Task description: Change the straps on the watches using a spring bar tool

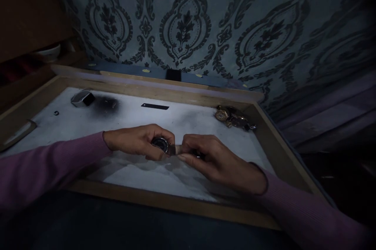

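Note:
A wristwatch with a dark round dial and shiny rim is held above the white tray bottom. My left hand is closed around its case, thumb below and fingers above. From the case a strap runs to the right, and my right hand pinches it between thumb and fingers. Something dark and shiny shows under the right fingers, too hidden to make out. Both hands are close together over the middle of the shallow wooden tray.
Several watches lie heaped in the back right corner. A dark flat blade-like strip lies at the back. Farther left are a silvery box-like object, a small black ring-shaped piece and a curved brown piece. Patterned wallpaper rises behind.

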Tool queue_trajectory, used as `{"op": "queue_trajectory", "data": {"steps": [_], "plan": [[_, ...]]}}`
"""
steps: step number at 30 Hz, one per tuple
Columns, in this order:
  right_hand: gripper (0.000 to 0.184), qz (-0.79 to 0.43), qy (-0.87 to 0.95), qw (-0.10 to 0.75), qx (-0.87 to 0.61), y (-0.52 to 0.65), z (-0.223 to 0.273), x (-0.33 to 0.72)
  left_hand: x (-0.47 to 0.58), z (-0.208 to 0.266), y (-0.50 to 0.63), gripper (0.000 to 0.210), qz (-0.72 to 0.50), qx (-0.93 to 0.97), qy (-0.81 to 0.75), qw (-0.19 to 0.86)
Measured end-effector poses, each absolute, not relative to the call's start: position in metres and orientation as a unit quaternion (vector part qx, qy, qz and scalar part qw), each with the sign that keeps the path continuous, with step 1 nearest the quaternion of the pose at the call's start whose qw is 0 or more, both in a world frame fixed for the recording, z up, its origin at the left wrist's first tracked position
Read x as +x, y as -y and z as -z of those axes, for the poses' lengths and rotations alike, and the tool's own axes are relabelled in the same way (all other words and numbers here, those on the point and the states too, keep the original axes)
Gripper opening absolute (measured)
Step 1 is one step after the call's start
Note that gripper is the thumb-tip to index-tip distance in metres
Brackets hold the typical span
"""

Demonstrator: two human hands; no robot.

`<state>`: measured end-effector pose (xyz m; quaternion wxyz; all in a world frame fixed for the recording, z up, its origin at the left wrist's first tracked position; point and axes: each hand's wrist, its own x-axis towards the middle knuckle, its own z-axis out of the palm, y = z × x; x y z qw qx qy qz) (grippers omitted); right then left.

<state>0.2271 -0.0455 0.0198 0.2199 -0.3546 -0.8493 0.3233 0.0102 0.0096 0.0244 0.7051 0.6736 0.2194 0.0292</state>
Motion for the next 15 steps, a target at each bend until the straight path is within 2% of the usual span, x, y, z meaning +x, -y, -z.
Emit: {"op": "queue_trajectory", "data": {"steps": [9,15], "plan": [[0.020,-0.313,0.853,0.207,-0.362,0.0453,-0.0220,0.2270,0.0103,-0.0191,-0.0099,0.008,-0.037,0.660,-0.206,0.722],[0.018,-0.305,0.861,0.207,-0.351,0.0452,-0.0220,0.2269,0.0103,-0.0180,-0.0104,0.020,-0.036,0.672,-0.215,0.708]]}}
